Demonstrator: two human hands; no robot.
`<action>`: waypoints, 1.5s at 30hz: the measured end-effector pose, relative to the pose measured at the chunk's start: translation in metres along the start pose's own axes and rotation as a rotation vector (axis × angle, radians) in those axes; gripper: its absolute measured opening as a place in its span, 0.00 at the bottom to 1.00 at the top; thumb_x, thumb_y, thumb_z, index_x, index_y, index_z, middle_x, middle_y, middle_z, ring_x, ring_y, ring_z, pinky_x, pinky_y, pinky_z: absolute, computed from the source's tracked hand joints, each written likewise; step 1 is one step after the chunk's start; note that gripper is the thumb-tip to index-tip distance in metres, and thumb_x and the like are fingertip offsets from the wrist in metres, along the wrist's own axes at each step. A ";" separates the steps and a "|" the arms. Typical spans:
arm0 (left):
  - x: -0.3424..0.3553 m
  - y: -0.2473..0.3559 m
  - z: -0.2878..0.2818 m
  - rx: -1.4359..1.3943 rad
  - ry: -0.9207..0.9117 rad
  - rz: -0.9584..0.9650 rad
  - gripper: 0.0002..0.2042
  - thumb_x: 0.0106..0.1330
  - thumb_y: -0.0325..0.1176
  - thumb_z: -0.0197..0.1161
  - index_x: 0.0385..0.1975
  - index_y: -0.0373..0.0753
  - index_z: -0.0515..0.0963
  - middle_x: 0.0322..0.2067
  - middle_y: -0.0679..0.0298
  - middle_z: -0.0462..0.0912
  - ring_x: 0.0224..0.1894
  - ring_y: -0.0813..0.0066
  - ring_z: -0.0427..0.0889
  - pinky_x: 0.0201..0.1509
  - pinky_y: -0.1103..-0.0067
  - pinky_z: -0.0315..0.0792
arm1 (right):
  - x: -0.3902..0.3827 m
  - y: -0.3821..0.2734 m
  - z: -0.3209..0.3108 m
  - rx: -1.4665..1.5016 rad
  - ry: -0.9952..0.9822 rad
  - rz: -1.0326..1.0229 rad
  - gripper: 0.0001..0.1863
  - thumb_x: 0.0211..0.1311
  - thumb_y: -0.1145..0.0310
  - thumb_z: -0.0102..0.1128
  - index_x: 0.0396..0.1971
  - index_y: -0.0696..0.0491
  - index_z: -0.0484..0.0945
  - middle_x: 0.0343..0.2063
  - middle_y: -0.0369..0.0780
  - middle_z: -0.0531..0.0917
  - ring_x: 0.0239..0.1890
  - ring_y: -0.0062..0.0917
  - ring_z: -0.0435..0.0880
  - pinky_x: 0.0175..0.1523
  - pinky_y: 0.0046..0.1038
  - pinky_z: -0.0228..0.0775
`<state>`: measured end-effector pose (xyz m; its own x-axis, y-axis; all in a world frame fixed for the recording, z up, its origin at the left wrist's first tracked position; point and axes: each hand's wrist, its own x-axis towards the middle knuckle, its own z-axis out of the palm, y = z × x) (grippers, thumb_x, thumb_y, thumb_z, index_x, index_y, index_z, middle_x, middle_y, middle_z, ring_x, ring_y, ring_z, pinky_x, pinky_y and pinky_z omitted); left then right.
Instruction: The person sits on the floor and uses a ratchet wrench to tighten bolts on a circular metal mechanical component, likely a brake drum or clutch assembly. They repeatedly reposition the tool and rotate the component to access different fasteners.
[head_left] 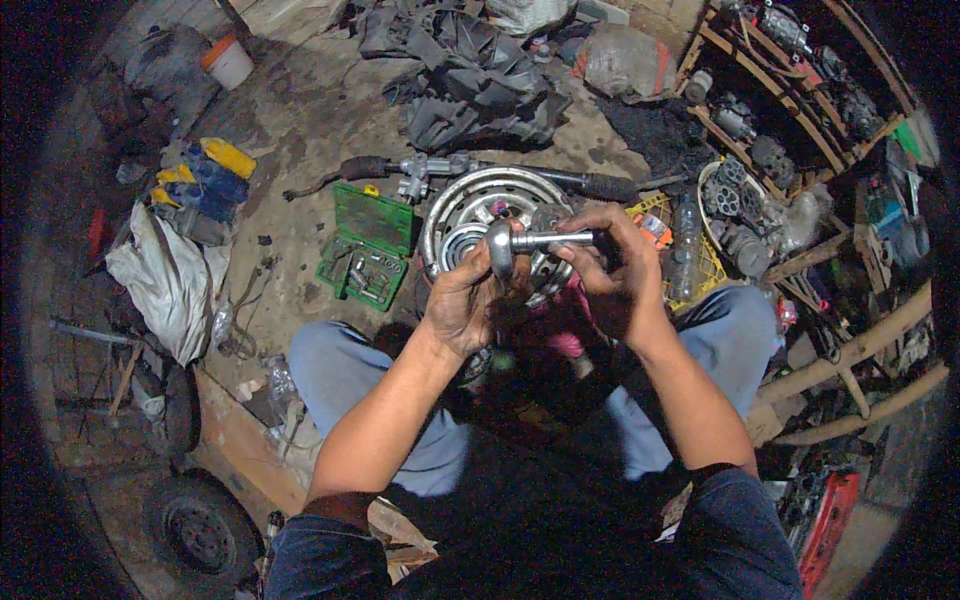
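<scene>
In front of my lap I hold a shiny ratchet wrench [500, 250] with a chrome extension [535, 240] pointing right. My left hand [462, 305] is closed around the ratchet, thumb up by its round head. My right hand [625, 280] pinches the extension's far end, where a darker tip shows between the fingers. Just beyond both hands lies a steel wheel rim [440, 205] with metal parts in it, partly hidden by my hands. To its left an open green socket case [375, 220] holds several small sockets and bits.
A steering rack [430, 168] lies behind the rim. At right stand a plastic bottle [686, 245], a yellow crate [712, 270], a basin of metal parts [735, 200] and a wooden shelf [770, 75]. Left are a white sack [170, 275] and a tyred wheel [200, 530]. Black sheeting [470, 90] lies far back.
</scene>
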<state>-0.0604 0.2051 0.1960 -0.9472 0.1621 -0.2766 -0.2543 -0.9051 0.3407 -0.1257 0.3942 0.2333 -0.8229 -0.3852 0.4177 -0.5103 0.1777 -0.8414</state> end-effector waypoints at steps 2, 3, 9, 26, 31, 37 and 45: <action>-0.001 0.002 -0.003 0.067 -0.014 0.016 0.24 0.70 0.40 0.64 0.63 0.41 0.70 0.40 0.60 0.83 0.37 0.73 0.84 0.35 0.79 0.82 | 0.001 -0.003 0.000 -0.031 -0.022 0.009 0.10 0.61 0.76 0.68 0.42 0.55 0.80 0.39 0.40 0.86 0.42 0.24 0.86 0.47 0.28 0.78; 0.000 0.009 -0.007 0.080 -0.160 -0.005 0.24 0.71 0.41 0.63 0.64 0.43 0.69 0.42 0.59 0.83 0.39 0.73 0.85 0.34 0.79 0.82 | 0.002 -0.003 0.001 -0.045 -0.034 0.014 0.10 0.62 0.76 0.67 0.43 0.56 0.79 0.39 0.40 0.86 0.42 0.24 0.86 0.47 0.28 0.78; 0.018 0.057 0.002 0.476 0.011 0.383 0.20 0.75 0.40 0.59 0.64 0.45 0.69 0.42 0.58 0.82 0.37 0.73 0.82 0.27 0.80 0.76 | 0.022 0.004 -0.006 0.294 0.115 0.277 0.12 0.71 0.69 0.60 0.49 0.58 0.76 0.41 0.42 0.84 0.41 0.23 0.85 0.47 0.25 0.78; 0.010 0.069 0.036 1.502 -0.019 0.703 0.20 0.70 0.29 0.64 0.61 0.33 0.74 0.45 0.57 0.86 0.44 0.74 0.85 0.50 0.77 0.77 | 0.015 0.018 0.020 0.491 -0.493 0.487 0.20 0.67 0.67 0.62 0.57 0.57 0.75 0.34 0.35 0.81 0.37 0.20 0.81 0.45 0.25 0.74; 0.007 0.086 -0.006 1.790 0.299 0.812 0.20 0.68 0.43 0.66 0.52 0.35 0.81 0.36 0.48 0.88 0.41 0.58 0.88 0.48 0.69 0.78 | 0.018 0.013 -0.024 -0.049 -0.324 0.273 0.23 0.69 0.57 0.65 0.53 0.62 0.79 0.40 0.38 0.83 0.45 0.20 0.76 0.54 0.24 0.67; 0.009 0.071 -0.036 1.953 0.142 0.698 0.27 0.64 0.47 0.69 0.58 0.37 0.77 0.51 0.42 0.82 0.57 0.46 0.80 0.60 0.62 0.73 | 0.053 0.058 -0.061 -0.451 -0.507 0.198 0.28 0.65 0.57 0.68 0.58 0.60 0.76 0.55 0.45 0.81 0.60 0.29 0.77 0.68 0.32 0.64; 0.052 -0.020 -0.055 2.385 0.627 0.187 0.54 0.47 0.56 0.77 0.75 0.65 0.52 0.75 0.50 0.51 0.75 0.32 0.47 0.62 0.28 0.56 | 0.047 0.135 -0.019 -0.314 -0.651 0.288 0.32 0.66 0.51 0.66 0.59 0.61 0.77 0.55 0.49 0.83 0.59 0.32 0.79 0.67 0.34 0.66</action>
<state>-0.0942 0.2098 0.1252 -0.9465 -0.3063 -0.1015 -0.3219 0.9180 0.2315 -0.2385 0.4169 0.1456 -0.6708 -0.7221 -0.1694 -0.4256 0.5618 -0.7093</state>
